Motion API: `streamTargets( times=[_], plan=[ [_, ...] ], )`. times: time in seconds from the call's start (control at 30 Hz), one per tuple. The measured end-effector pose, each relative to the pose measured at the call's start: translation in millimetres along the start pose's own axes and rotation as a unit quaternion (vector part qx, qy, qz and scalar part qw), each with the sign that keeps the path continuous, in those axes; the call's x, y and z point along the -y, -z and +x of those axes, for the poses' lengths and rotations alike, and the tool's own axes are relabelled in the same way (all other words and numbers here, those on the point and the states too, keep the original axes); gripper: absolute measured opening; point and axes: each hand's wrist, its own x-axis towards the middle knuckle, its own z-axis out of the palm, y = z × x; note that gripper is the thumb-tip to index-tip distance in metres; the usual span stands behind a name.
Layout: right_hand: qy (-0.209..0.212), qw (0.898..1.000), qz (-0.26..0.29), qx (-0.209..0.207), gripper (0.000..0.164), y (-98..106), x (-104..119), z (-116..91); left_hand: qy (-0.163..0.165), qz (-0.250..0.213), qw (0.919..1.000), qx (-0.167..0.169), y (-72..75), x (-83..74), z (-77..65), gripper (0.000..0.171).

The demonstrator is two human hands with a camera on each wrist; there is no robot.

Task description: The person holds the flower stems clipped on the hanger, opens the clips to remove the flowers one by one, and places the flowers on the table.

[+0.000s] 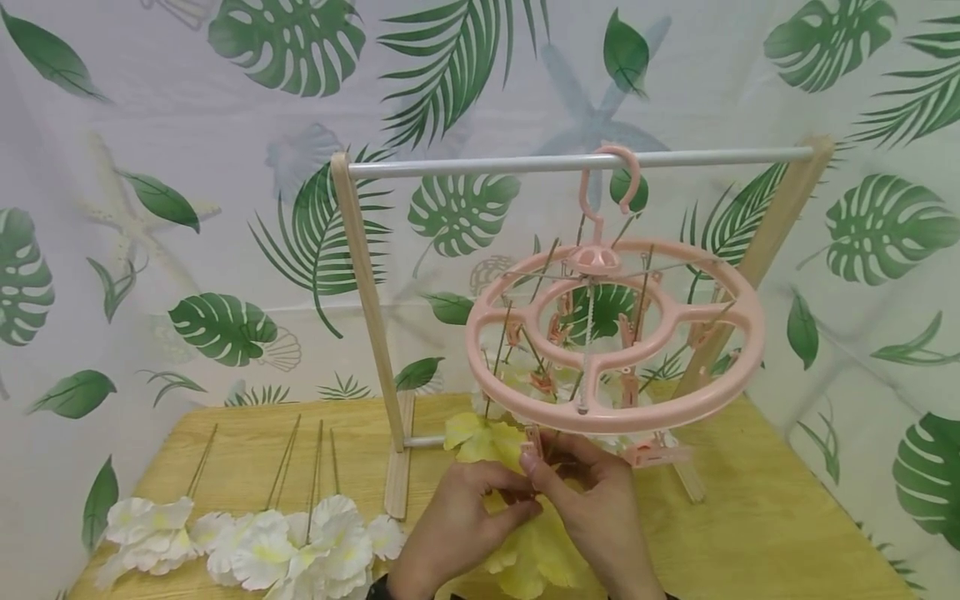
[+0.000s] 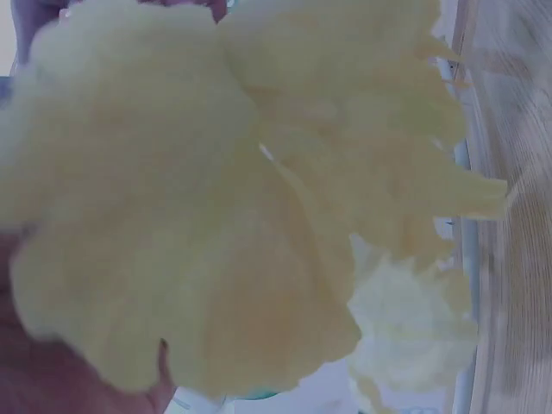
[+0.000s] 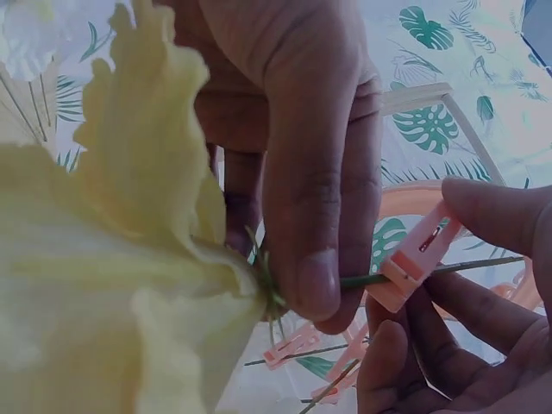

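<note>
My left hand (image 1: 468, 521) pinches the green stem (image 3: 366, 280) of a yellow artificial flower (image 1: 536, 558) just behind its bloom. With thumb and fingers my right hand (image 1: 600, 508) grips a pink clothespin (image 3: 418, 254), whose end meets the stem; whether it bites on the stem I cannot tell. The clothespin belongs to a round pink drying hanger (image 1: 615, 421), hooked over a rail. Another yellow flower (image 1: 480, 437) hangs just behind my hands. In the left wrist view the yellow bloom (image 2: 172, 207) fills much of the picture and hides most of the hand.
A wooden stand (image 1: 367, 308) with a white rail (image 1: 472, 167) carries the hanger. Several white flowers (image 1: 262, 550) lie at the table's left, stems pointing away. Another clothespin (image 1: 660, 452) dangles right of my hands. Stems poke up through the ring. A leaf-print cloth (image 1: 225, 250) stands behind.
</note>
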Motion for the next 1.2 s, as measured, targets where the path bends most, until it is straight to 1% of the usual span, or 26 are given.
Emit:
streamTargets(
  times=[0.1, 0.27, 0.43, 0.6, 0.7, 0.8, 0.93, 1.03, 1.2],
  plan=[
    [0.007, 1.000, 0.011, -0.004, 0.015, -0.3, 0.4, 0.3, -0.004, 0.019, 0.9998, 0.007, -1.4, -1.5, 0.5, 0.005],
    [0.014, 1.000, 0.019, -0.010, 0.015, -0.6, 1.3, 0.2, 0.005, 0.034, 0.9992, 0.020, -2.3, -4.5, 1.4, 0.006],
    [0.016, 0.999, 0.025, -0.015, 0.014, -1.0, 1.3, -0.1, 0.004, 0.055, 0.9984, 0.012, -1.0, -5.5, 0.9, 0.006],
    [0.019, 0.999, 0.031, -0.026, 0.014, -1.3, 1.7, -0.8, 0.004, 0.052, 0.9986, 0.008, 2.3, -6.1, -0.1, 0.007],
    [0.029, 0.999, 0.030, -0.034, 0.012, -1.5, 0.6, -0.6, 0.001, 0.053, 0.9985, 0.012, 3.3, -5.8, -0.2, 0.007],
    [0.036, 0.998, 0.027, -0.040, 0.009, -1.5, 0.4, -0.6, 0.005, 0.050, 0.9986, 0.017, 3.5, -5.5, -0.1, 0.007],
    [0.028, 0.998, 0.026, -0.045, 0.010, -1.8, 1.6, -1.3, 0.013, 0.048, 0.9985, 0.023, 3.5, -5.0, -0.1, 0.008],
    [0.025, 0.998, 0.029, -0.051, 0.009, -1.7, 1.5, -1.2, 0.009, 0.055, 0.9982, 0.024, 3.3, -4.4, 0.0, 0.008],
    [0.032, 0.997, 0.035, -0.060, 0.008, -1.4, 0.7, -0.9, -0.002, 0.064, 0.9975, 0.028, 3.1, -3.6, 0.2, 0.010]
  ],
)
